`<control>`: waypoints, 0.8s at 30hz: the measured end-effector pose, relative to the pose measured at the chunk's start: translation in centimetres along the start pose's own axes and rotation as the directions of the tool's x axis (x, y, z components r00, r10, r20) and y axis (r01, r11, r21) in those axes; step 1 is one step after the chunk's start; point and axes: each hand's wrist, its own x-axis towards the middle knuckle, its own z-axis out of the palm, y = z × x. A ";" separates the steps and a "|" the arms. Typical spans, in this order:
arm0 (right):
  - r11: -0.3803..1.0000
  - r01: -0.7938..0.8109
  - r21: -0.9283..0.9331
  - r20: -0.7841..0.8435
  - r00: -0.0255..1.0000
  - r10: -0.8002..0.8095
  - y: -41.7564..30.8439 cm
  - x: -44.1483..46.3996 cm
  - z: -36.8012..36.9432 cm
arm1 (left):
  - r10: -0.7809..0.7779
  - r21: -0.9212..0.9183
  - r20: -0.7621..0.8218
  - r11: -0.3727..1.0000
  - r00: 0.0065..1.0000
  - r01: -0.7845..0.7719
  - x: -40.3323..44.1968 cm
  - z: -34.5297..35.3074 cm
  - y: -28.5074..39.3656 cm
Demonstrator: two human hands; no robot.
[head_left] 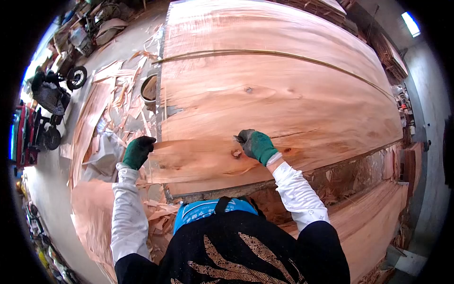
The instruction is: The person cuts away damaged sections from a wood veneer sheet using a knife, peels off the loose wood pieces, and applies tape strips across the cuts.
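Note:
My left hand (138,152), in a green glove with dark fingertips, is closed just off the left edge of the veneer sheet (279,109). Over the sheet, my right hand (256,146), gloved alike, has its fingers pinched together. A thin, brownish veneer strip (194,147) seems to stretch between both hands, low over the sheet; its lower edge blends into the wood grain. The large sheet is reddish, with knots and a dark crack near my right hand. Across its far part lies a long thin stick (227,51).
Torn veneer scraps (111,90) litter the floor at left, near a round bucket (149,88). A motorcycle (52,97) stands farther left. Another veneer stack (364,217) lies at lower right, and stacked sheets (390,59) stand at far right.

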 end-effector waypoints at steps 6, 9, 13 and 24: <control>1.000 -0.012 -0.009 -0.049 0.999 0.011 1.9 -0.3 -2.2 | -0.018 -0.273 -0.026 0.962 0.999 0.011 2.2 1.6 0.7; 0.997 -0.047 -0.055 -0.068 0.997 0.043 3.2 -1.1 -4.0 | -0.048 -0.415 0.080 0.907 0.996 0.077 3.4 1.6 3.0; 0.974 -0.193 -0.119 -0.039 0.981 0.190 5.3 -2.3 -8.1 | 0.067 -0.419 0.111 0.908 0.992 -0.015 7.5 3.8 6.2; 0.903 -0.341 -0.262 -0.253 0.927 0.277 11.2 -4.6 -13.5 | 0.220 -0.386 0.141 0.910 0.965 -0.151 18.2 10.7 10.4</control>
